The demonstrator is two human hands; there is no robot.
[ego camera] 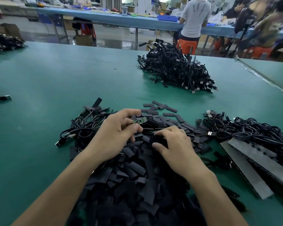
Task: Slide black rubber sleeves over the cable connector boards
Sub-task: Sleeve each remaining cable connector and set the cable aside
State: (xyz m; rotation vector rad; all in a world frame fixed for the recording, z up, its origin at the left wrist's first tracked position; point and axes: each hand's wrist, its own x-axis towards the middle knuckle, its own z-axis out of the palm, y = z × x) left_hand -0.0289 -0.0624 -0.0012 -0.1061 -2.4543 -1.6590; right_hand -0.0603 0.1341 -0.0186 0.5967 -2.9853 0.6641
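While the wide green table mat (55,75) spreads out under everything, the big feature is the heap of flat black rubber sleeves (134,180), piled right in front of the person and running up between both forearms. Flanking it are a tangled bundle of black cables (82,128) on the left and a second black cable bundle (252,134) on the right, with grey foam strips (245,167) at its near side. A tall far pile of cables (175,70) sits well apart across the mat.

Now the hands. The left hand (114,134) hovers above the heap, thumb and fingers pinched on a slim green connector board (140,121). The board's long axis runs left to right, rising a touch, and its free end points right, out past the fingertips. The right hand (171,142) sits lower and to the right, down on the heap, with fingers curled and thumb tucked around a single black sleeve (158,140).

So the sleeve lies below and just right of the board's bare tip, near but apart. Which way its mouth faces, I cannot tell: it's dark on dark. My read is that the right hand must lift and turn the sleeve until the opening meets that tip, then push leftward along the board.
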